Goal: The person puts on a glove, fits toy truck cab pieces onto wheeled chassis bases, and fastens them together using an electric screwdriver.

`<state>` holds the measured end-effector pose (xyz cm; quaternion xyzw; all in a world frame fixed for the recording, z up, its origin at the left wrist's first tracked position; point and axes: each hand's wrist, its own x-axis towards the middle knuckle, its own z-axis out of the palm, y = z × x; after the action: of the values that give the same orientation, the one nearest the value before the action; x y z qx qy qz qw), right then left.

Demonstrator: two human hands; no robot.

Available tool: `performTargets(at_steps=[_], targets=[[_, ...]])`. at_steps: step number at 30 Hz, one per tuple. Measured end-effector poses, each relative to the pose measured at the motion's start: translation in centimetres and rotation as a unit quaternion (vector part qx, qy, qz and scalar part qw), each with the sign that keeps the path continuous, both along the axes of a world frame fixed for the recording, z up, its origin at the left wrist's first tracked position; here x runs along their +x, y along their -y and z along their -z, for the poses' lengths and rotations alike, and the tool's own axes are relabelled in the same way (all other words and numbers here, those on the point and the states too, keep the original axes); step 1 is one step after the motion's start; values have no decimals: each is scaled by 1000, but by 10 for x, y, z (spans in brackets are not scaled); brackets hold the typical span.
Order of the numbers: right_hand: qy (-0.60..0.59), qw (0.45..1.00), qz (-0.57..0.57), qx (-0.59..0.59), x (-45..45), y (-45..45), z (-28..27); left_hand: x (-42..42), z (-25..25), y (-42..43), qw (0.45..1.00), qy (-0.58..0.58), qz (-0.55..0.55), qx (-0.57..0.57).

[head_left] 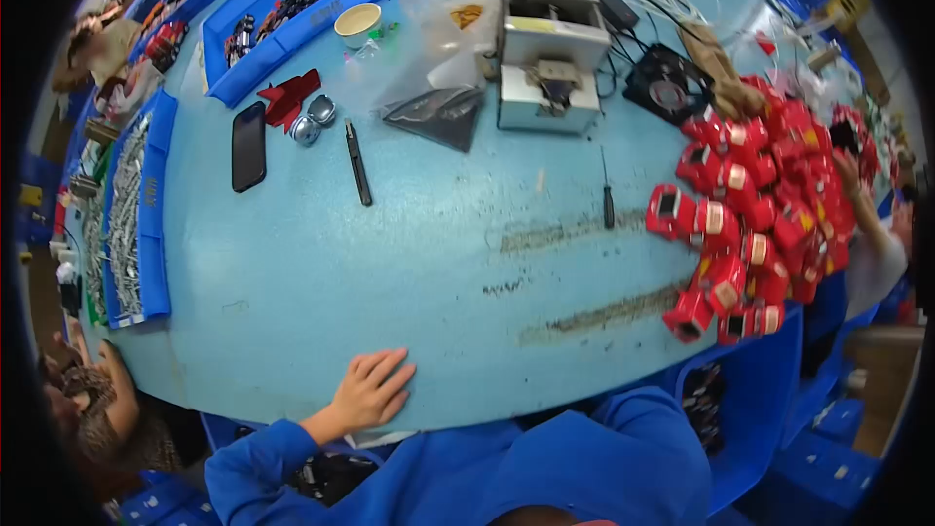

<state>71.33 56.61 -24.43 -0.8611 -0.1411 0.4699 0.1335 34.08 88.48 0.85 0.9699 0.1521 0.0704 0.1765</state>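
"Across blue table (292, 263), finishing anything?"
"Not visibly, seemingly pausing: seeing red parts (765, 211) at its right, resting left hand (372, 390) by its near edge, fingers parted, holding nothing, not seeing right hand."

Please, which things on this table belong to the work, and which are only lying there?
Probably for the work: heaped red parts, screwdriver, white machine.

Probably just lying about: phone, pale cup.

The left hand rests on the table, so this is a judgement.

Tabletop (419, 263) is coloured turquoise, streaked dark grey; heaped housings (760, 209) are finished red; sleeve (255, 472) is dyed blue.
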Motion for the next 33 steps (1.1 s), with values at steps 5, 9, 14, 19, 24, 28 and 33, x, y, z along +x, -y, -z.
performTargets(at_steps=[5,9,14,19,24,28,33], targets=[[45,989,-35,133,-15,9,0,7,-6,8,1000,26,-15,9],[132,923,-138,335,-29,-4,-44,68,-4,23,989,132,-45,-40],[7,943,-175,284,-49,16,-226,245,-2,24,966,252,-45,-38],[-168,927,-78,328,-29,45,-290,367,14,6,973,132,-192,-14],[-113,914,96,379,11,75,-317,378,15,-39,974,92,-166,120],[-64,913,63,398,40,41,-337,337,-1,-78,946,242,-199,78],[-32,831,-156,532,63,-129,-377,313,-5,-163,900,298,-299,-112]])
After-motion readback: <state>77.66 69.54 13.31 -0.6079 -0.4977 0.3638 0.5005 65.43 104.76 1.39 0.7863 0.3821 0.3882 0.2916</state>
